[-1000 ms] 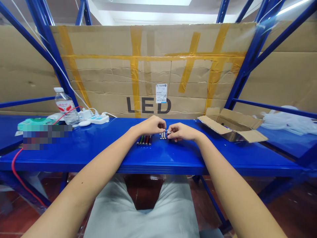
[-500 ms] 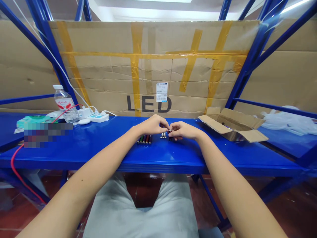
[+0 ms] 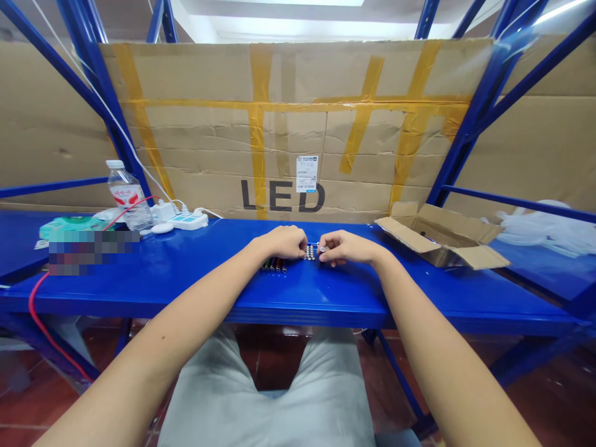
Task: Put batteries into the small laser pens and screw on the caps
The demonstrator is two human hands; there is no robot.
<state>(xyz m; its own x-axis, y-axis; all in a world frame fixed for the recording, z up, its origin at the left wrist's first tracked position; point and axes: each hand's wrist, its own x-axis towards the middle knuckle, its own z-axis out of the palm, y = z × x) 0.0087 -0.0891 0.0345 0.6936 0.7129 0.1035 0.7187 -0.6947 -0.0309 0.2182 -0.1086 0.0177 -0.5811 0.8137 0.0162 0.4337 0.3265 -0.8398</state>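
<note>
On the blue table, my left hand (image 3: pixel 287 241) is closed, palm down, over the upper ends of several dark tubes (image 3: pixel 277 267) lying side by side. Its fingertips are at the left edge of a small group of silver pieces (image 3: pixel 310 254); what they grip is hidden. My right hand (image 3: pixel 341 248) pinches a small silver piece (image 3: pixel 322 249) between thumb and forefinger, just right of that group. A thin, light-coloured strip shows between the two hands, too small to identify.
An open cardboard box (image 3: pixel 437 233) sits at the right. Toward the left are a plastic bottle (image 3: pixel 130 198), a white power strip (image 3: pixel 189 220), a green packet (image 3: pixel 69 227) and a red cable (image 3: pixel 35 298). A large cardboard sheet (image 3: pixel 209 155) stands behind the table.
My left hand has moved away from my right fingertips and turned palm down over the tubes. The silver piece in my right hand shows more clearly. The view has shifted slightly.
</note>
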